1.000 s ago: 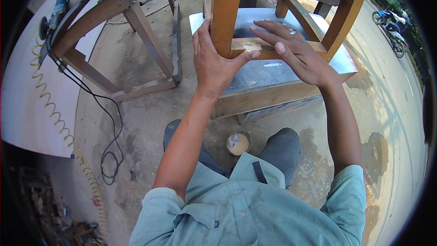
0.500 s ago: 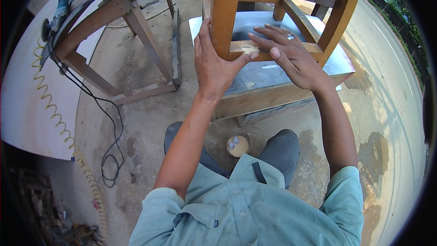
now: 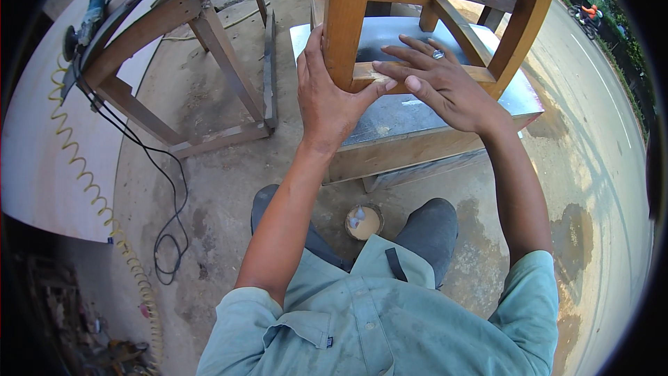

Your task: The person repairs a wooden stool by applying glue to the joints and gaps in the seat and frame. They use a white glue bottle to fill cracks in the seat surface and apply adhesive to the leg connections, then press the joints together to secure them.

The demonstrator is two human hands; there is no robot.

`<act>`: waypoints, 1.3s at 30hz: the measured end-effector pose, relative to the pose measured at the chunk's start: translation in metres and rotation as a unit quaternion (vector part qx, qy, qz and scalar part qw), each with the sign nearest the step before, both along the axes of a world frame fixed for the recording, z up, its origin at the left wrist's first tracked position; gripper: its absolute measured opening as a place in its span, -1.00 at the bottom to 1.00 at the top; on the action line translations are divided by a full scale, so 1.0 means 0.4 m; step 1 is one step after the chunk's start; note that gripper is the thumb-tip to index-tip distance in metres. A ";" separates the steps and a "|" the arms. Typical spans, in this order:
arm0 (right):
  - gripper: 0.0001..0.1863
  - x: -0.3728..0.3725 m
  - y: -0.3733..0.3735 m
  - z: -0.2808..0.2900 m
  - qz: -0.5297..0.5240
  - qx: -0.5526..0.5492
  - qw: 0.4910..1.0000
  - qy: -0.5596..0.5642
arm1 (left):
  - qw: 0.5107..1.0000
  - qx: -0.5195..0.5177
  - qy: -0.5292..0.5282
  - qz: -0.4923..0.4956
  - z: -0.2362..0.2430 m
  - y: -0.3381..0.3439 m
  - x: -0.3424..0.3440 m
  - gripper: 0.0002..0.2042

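Note:
A varnished wooden chair frame [image 3: 344, 21] stands on a box-like bench with a shiny metal top [image 3: 390, 120]. My left hand [image 3: 323, 101] is closed around its near left post, with the thumb along the near lower rail. A pale, rough patch [image 3: 374, 75] marks that rail beside the post. My right hand [image 3: 452, 94], wearing a ring, lies over the same rail with fingers stretched out, their tips at the patch. Whether anything thin lies under those fingers is hidden.
Between my knees, a round bowl [image 3: 380, 214] on the ground holds beige paste and whitish pieces. At left are a wooden stand [image 3: 229, 69], a power tool [image 3: 94, 10], black cables [image 3: 167, 174] and a coiled yellow hose [image 3: 87, 174]. A road [image 3: 591, 83] with a motorbike rider [image 3: 591, 17] runs at right.
My right hand has slid slightly left along the rail, covering more of the pale patch. The chair frame has shifted slightly right. A motorbike rider has appeared on the road.

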State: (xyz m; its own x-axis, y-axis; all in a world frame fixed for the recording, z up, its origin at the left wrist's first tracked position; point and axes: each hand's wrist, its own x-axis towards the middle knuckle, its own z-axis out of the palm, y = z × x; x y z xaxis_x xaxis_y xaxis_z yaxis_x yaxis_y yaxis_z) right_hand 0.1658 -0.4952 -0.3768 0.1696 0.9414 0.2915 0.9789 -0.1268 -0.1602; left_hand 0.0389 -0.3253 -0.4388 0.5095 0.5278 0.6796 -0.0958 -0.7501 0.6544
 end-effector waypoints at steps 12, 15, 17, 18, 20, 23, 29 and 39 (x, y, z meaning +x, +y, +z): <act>-0.33 0.020 0.021 0.013 0.030 -0.027 0.998 0.041 | 1.000 0.007 0.006 0.009 0.000 0.002 0.001 0.15; -0.32 0.021 0.024 0.015 0.032 -0.040 0.998 0.038 | 1.000 0.003 0.013 0.010 0.004 -0.001 -0.002 0.15; -0.31 0.023 0.029 0.014 0.035 -0.043 0.998 0.030 | 1.000 0.001 0.013 0.009 0.003 0.000 -0.002 0.15; -0.30 0.024 0.029 0.013 0.035 -0.045 0.998 0.027 | 1.000 0.000 0.012 0.006 0.001 0.001 -0.001 0.16; -0.32 0.035 0.021 0.009 0.042 0.055 0.996 0.054 | 1.000 -0.003 0.011 0.000 0.000 0.002 0.001 0.16; -0.31 0.040 -0.005 0.001 0.015 0.242 0.965 0.105 | 1.000 -0.011 0.014 -0.007 0.001 0.000 0.005 0.17; -0.35 -0.079 -0.103 -0.177 -0.058 0.390 0.841 0.370 | 1.000 -0.016 0.020 -0.015 -0.009 0.014 -0.003 0.22; -0.75 -0.282 -0.052 -0.946 -0.084 -0.363 0.914 0.164 | 0.997 -0.053 0.046 -0.039 0.003 0.003 -0.005 0.25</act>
